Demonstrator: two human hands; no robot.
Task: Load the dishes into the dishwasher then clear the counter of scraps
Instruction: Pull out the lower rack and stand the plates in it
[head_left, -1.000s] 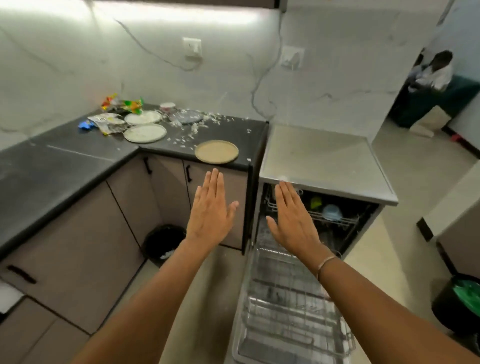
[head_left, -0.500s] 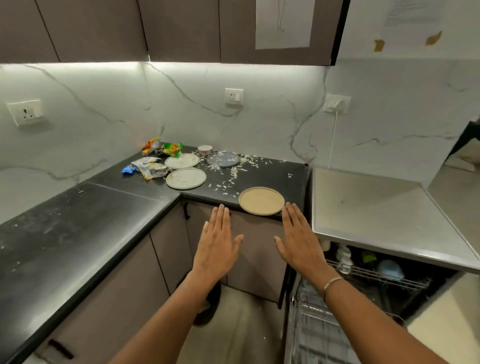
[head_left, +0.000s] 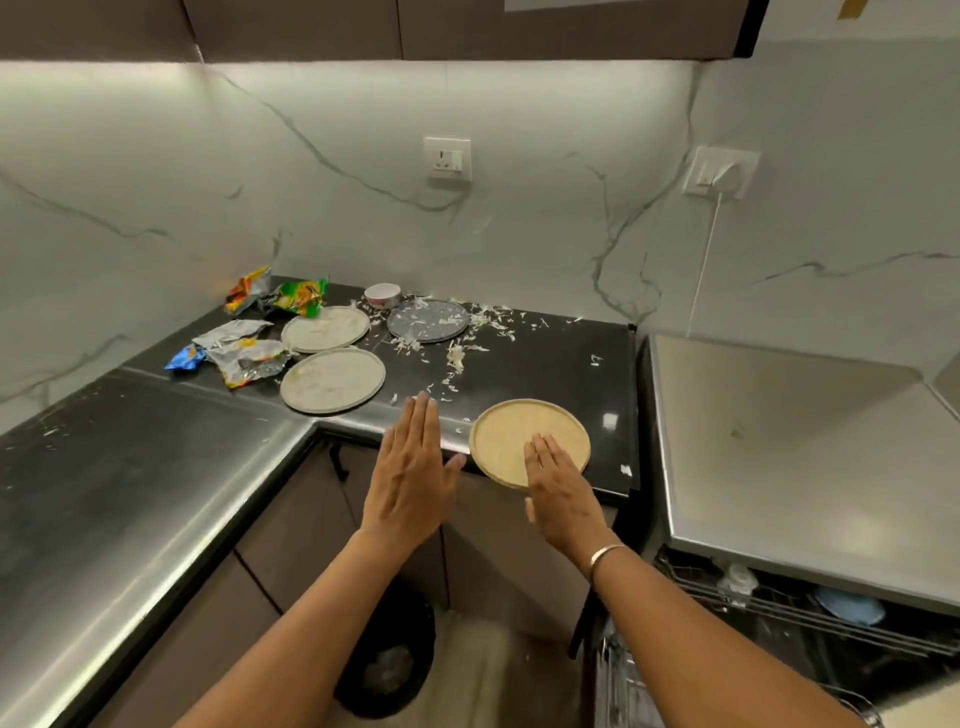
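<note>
both hands nearer tan plate (head_left: 504, 431) than half second ago; right hand (head_left: 563, 499) fingers straight, together, tips over plate's near rim, contact unclear; left hand (head_left: 410, 483) flat, fingers straight, just left of plate; plate at counter (head_left: 550, 364) front edge; dishwasher (head_left: 769, 457) open, right of plate

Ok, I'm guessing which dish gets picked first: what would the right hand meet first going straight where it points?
Probably the tan plate: the right hand overlaps it in view, though contact is unclear.
</note>
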